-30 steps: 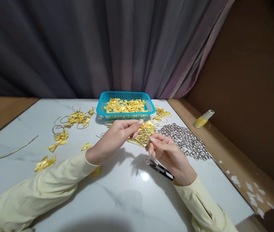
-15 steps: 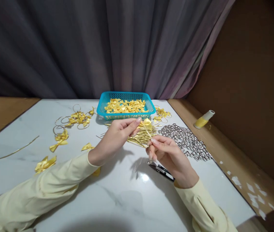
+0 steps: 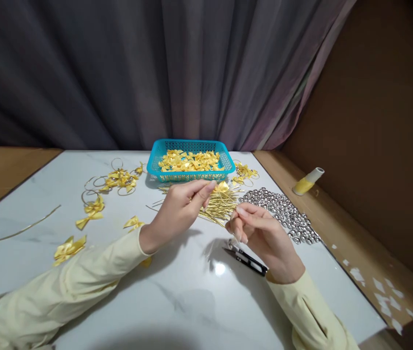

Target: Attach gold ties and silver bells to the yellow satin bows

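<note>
A yellow ribbon bow [image 3: 221, 187] is pinched between the thumb and fingers of my left hand [image 3: 188, 201], above a pile of gold cords [image 3: 216, 208]. Lower and to the right, my right hand [image 3: 260, 228] is closed in a pinch on a thin gold cord, mostly hidden by the fingers and faint toward the bow. Just under these fingertips shows a small silver bell [image 3: 230, 243]; whether it hangs from the cord I cannot tell. Black thread snips [image 3: 246, 260] lie on the table below my right hand.
A blue basket [image 3: 191, 177] of yellow bows stands at the back. Many silver bells [image 3: 282, 209] spread at right. Looped cords with bows [image 3: 120, 180] lie at left, others [image 3: 244, 171] beside the basket. A yellow-wrapped tube [image 3: 307, 182] stands on cardboard at right.
My right hand has moved slightly right and away from the bow, and the cord between the hands shows less clearly. My left hand still pinches the bow.
</note>
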`<state>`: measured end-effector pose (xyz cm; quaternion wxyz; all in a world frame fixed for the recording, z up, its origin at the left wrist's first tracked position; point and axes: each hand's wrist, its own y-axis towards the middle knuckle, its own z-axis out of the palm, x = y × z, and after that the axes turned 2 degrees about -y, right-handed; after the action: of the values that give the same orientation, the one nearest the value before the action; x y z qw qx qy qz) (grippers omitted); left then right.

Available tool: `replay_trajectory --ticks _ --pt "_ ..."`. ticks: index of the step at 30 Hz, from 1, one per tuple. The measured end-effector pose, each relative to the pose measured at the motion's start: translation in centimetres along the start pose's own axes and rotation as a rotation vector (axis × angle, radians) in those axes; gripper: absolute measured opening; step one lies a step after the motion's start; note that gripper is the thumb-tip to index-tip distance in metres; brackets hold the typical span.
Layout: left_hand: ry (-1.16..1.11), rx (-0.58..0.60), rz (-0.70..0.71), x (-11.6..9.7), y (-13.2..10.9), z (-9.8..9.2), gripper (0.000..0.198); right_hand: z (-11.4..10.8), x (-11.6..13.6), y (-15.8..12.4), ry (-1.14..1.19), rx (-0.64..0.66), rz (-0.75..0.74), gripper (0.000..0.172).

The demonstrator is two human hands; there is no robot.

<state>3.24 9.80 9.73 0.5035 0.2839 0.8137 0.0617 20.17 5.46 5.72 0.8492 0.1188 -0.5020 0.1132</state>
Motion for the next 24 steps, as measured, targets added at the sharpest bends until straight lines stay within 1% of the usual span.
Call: replay_trajectory --ticks 4,6,9,17,21,24 --pt "-0.034 0.014 -0.023 -0.36 0.05 -0.17 0.036 -0.19 -0.08 0.0 -0.021 -0.021 0.014 0.012" --pt "-0.06 0.015 -0.049 -0.39 0.12 -0.26 0.038 -0.16 -0.16 -0.01 -0.02 -0.006 0.031 0.012" --pt "-0.061 -0.022 -0.061 -0.27 0.16 -0.31 0.038 0.0 -0.33 0.0 -0.005 0.032 0.048 0.012" --pt "-0.005 -0.065 -0.007 -0.07 0.03 -0.09 0.036 0.3 -0.68 0.03 0.0 0.054 0.08 0.014" --pt "0.062 -0.092 0.058 0.24 0.03 0.05 0.034 0.22 -0.2 -0.13 0.011 0.035 0.031 0.013" --pt "0.084 -0.091 0.096 0.51 0.01 0.14 0.031 0.06 0.29 -0.2 0.041 -0.004 0.01 0.013"
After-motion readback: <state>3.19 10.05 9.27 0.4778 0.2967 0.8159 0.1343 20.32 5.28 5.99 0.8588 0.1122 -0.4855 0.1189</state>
